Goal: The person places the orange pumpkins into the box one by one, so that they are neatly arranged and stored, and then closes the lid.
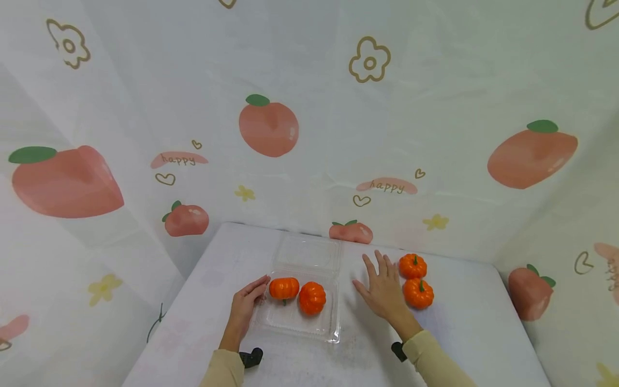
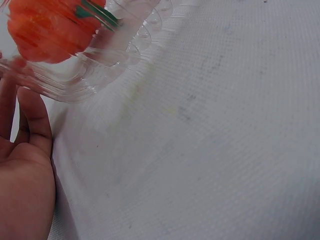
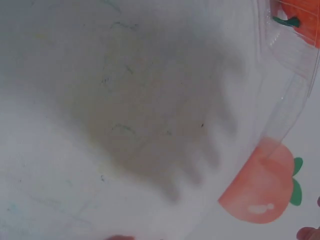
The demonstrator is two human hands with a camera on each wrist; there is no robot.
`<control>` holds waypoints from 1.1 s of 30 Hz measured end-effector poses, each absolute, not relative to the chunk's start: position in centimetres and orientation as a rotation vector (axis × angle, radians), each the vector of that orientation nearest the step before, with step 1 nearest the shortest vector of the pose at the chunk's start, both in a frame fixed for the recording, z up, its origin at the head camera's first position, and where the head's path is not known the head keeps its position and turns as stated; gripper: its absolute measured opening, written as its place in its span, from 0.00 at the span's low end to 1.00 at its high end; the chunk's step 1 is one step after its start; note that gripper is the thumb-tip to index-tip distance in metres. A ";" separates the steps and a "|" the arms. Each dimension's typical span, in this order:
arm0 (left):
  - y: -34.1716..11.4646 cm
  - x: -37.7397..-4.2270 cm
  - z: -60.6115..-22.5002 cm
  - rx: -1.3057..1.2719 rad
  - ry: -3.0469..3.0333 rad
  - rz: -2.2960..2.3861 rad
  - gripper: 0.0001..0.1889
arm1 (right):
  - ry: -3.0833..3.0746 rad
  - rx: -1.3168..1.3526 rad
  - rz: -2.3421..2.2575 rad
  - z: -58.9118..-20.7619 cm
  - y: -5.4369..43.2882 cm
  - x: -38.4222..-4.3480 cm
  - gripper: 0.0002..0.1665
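A clear plastic clamshell box (image 1: 300, 327) lies with its lid (image 1: 309, 252) folded back toward the wall. Inside its base are two small orange pumpkins, one on its side at the left (image 1: 284, 288) and one at the right (image 1: 312, 299). My left hand (image 1: 244, 306) holds the box's left edge; in the left wrist view its fingers (image 2: 35, 117) meet the clear rim. Spread-fingered and holding nothing, my right hand (image 1: 384, 290) hovers between the box and two more pumpkins, a far one (image 1: 412, 266) and a near one (image 1: 418, 293).
A white cloth covers the table (image 1: 464, 333). Behind and beside it hangs a white curtain (image 1: 319, 177) printed with peaches and flowers. At the table's left side a thin dark cord (image 1: 156, 323) sticks out.
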State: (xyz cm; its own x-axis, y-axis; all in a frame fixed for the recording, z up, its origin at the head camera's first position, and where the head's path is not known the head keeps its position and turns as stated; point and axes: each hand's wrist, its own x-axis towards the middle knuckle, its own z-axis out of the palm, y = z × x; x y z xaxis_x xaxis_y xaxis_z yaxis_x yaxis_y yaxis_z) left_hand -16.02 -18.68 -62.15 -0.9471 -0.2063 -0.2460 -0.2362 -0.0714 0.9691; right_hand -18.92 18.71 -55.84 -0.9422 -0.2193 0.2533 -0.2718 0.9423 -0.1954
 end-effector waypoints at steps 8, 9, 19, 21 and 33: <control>-18.8 -16.0 -62.5 -0.503 2.126 2.222 0.22 | -2.850 0.320 0.377 -55.7 20.1 -18.9 0.46; -18.9 -16.0 -62.5 -0.506 2.117 2.226 0.22 | -2.857 0.311 0.384 -55.7 20.3 -18.9 0.46; -19.4 -16.1 -62.4 -0.483 2.124 2.218 0.23 | -2.837 0.291 0.454 -55.6 22.5 -18.8 0.45; -19.5 -16.1 -62.3 -0.478 2.125 2.229 0.23 | -2.843 0.286 0.461 -55.4 22.9 -18.8 0.46; -19.0 -16.2 -62.1 -0.481 2.059 2.254 0.23 | -2.912 0.066 0.543 -55.3 26.9 -17.9 0.46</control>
